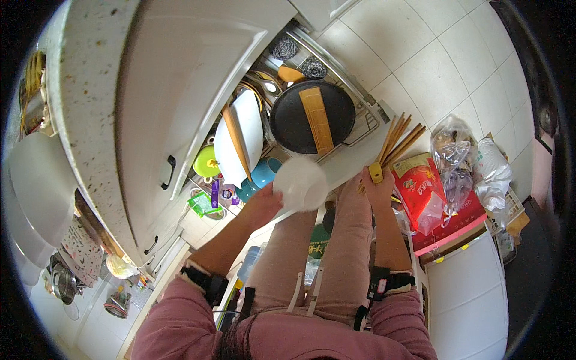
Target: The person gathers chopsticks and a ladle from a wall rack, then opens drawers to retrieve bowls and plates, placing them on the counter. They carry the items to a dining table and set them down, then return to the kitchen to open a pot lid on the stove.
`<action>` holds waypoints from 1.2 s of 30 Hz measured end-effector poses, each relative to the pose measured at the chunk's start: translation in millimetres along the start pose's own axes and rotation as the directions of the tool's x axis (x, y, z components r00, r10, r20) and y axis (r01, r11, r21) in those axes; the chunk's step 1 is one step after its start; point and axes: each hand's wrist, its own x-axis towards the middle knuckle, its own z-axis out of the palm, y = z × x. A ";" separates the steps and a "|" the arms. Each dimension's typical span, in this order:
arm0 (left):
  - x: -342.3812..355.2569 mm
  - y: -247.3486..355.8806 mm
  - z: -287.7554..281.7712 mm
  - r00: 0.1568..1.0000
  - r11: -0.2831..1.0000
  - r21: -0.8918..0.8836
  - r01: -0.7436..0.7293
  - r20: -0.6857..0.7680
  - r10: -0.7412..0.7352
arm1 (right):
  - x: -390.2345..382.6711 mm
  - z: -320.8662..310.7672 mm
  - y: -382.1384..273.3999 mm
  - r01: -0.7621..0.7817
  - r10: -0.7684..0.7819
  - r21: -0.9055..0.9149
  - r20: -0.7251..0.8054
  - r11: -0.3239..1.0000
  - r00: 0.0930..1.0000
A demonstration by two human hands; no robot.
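Observation:
My left hand (267, 204) is closed on the rim of a white bowl (301, 183), held above my lap by the drawer's front. In my right hand (379, 189) is a bundle of wooden chopsticks (402, 139), fanned out toward the far right, together with a small yellow piece (375, 173) that I cannot identify. Beyond both hands, the pulled-out drawer (366, 157) holds a round black pan (288, 114) with a bamboo strip (316, 120) lying across it. Left of the pan stands a white dish (241, 135) with a wooden stick (236, 141) against it; blue bowls (264, 172) sit close to my left hand.
Steel scourers (313, 68) lie at the drawer's far end. A green lid (206, 161) is at its left. On the right floor are a red package (421, 191), filled plastic bags (453, 150) and a white bin-like box (468, 294). The speckled countertop (96, 120) runs along the left.

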 end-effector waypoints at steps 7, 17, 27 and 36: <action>-74.4 -13.4 -0.4 0.970 0.965 0.248 0.084 -0.243 -0.022 | 13.1 20.6 -25.0 0.036 -0.039 -0.167 -0.014 0.985 0.999; -107.5 -12.8 -6.1 0.991 0.971 0.236 0.024 -0.136 0.009 | 55.8 72.6 -66.7 0.018 -0.017 -0.011 0.086 1.000 0.996; -123.3 -19.0 -7.0 0.985 0.930 0.366 0.042 -0.173 0.024 | 90.5 130.7 -133.0 0.211 -0.211 0.207 -0.023 0.955 0.977; -122.8 -10.8 -41.6 0.944 0.781 0.623 -0.042 -0.231 0.235 | 44.2 68.1 -146.8 0.105 -0.113 0.266 0.012 0.958 0.994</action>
